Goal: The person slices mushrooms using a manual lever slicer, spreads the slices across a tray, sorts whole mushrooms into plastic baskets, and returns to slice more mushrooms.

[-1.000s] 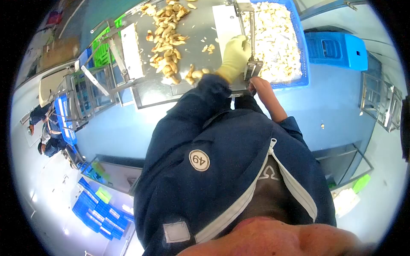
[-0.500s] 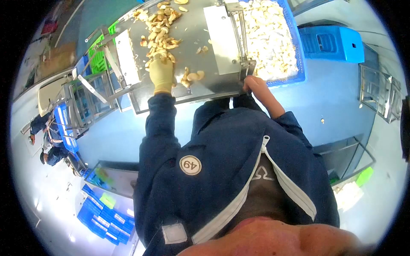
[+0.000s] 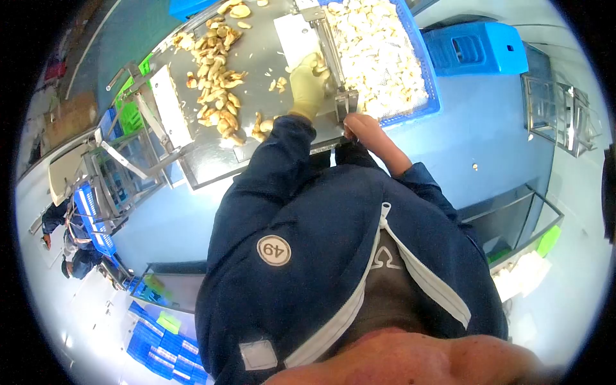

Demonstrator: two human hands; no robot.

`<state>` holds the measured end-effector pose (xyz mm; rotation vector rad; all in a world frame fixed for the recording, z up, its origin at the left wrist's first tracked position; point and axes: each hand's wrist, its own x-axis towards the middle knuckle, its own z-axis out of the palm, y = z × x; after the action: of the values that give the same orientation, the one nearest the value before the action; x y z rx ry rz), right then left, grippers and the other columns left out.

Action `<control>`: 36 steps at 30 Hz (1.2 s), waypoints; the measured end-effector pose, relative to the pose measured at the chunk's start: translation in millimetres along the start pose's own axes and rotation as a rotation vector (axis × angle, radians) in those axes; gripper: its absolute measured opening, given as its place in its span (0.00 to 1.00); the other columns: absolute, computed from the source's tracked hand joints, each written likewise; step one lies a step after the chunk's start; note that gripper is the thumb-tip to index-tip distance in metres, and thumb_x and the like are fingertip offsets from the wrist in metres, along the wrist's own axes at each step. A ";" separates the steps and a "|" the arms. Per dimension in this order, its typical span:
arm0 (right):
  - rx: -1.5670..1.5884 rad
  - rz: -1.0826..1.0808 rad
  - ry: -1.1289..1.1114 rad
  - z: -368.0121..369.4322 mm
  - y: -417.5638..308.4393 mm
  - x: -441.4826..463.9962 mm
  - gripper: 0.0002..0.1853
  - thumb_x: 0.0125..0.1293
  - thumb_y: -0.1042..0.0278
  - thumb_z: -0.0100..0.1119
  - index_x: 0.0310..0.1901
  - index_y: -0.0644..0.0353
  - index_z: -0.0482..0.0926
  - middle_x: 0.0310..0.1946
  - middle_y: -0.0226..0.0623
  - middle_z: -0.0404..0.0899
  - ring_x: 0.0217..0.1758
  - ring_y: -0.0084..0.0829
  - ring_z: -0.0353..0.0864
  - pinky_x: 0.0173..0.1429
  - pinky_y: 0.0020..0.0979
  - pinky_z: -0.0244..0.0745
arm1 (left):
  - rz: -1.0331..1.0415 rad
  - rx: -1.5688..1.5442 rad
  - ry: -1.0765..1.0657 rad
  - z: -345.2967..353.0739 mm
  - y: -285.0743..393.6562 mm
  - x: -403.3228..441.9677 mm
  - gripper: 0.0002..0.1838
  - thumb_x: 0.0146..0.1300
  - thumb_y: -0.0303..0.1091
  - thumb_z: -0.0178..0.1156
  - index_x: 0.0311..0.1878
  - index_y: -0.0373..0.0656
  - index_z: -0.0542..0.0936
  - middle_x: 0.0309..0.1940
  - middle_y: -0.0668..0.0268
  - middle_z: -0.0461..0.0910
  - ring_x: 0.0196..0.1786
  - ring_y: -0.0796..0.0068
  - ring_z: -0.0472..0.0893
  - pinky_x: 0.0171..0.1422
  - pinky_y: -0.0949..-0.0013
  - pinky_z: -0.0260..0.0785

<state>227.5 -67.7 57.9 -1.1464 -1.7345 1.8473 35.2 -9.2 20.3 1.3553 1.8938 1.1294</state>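
Observation:
My left hand [image 3: 308, 90], in a pale yellow glove, has its fingers curled around a pale mushroom-like piece [image 3: 320, 65], mostly covered by the glove. It rests over a white board [image 3: 292, 35] beside a long hinged metal cutter [image 3: 328, 54]. My bare right hand [image 3: 369, 131] is closed around the near end of the cutter, at a handle largely hidden by the fingers. Left of the glove, a long heap of tan mushroom-like pieces [image 3: 215, 80] lies on the steel table [image 3: 260, 64]. A few pieces [image 3: 262, 127] sit near the front edge.
A blue basket [image 3: 431, 96] of white cut pieces [image 3: 378, 58] stands right of the cutter. Beyond it is a blue plastic stool [image 3: 475, 50]. Another white board with a metal frame [image 3: 144, 109] is at the table's left end. A person [image 3: 80, 260] is far left.
My left hand has moved right, from the heap to the white board beside the cutter, with a piece in its fingers. My right hand stays at the cutter's near end. The view has shifted slightly.

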 end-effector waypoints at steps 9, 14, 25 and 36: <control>0.011 0.124 0.047 2.8 -5.2 1.7 0.21 0.64 0.55 0.45 0.24 0.66 0.74 0.19 0.40 0.75 0.25 0.33 0.74 0.33 0.34 0.69 | -0.134 0.017 -0.282 -12.7 -16.1 5.8 0.21 0.57 0.28 0.65 0.54 0.32 0.76 0.41 0.57 0.84 0.43 0.69 0.83 0.49 0.69 0.73; 0.062 0.149 0.124 -3.2 -72.3 -3.8 0.20 0.63 0.56 0.45 0.24 0.65 0.74 0.20 0.41 0.75 0.25 0.35 0.75 0.33 0.36 0.69 | -0.149 -0.042 -0.279 -9.0 -24.8 9.9 0.20 0.59 0.29 0.65 0.54 0.32 0.76 0.42 0.56 0.84 0.44 0.68 0.82 0.51 0.69 0.73; -0.167 -0.088 0.079 -0.5 -54.1 -4.2 0.12 0.63 0.65 0.46 0.28 0.64 0.73 0.25 0.47 0.76 0.31 0.46 0.78 0.32 0.42 0.70 | -0.039 0.110 -0.286 -7.0 -25.5 17.2 0.18 0.58 0.33 0.64 0.49 0.35 0.80 0.39 0.53 0.85 0.41 0.63 0.83 0.48 0.67 0.73; 0.166 0.222 0.181 6.3 -60.8 -2.2 0.16 0.63 0.62 0.44 0.23 0.63 0.73 0.21 0.45 0.75 0.24 0.40 0.73 0.32 0.36 0.67 | -0.019 0.162 -0.268 -5.5 -23.9 19.0 0.18 0.56 0.34 0.62 0.49 0.36 0.81 0.41 0.49 0.83 0.44 0.55 0.83 0.51 0.64 0.73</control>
<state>208.1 -62.3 115.7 -1.4359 -1.3751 1.9041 12.8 3.6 3.1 1.4897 1.8267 0.7545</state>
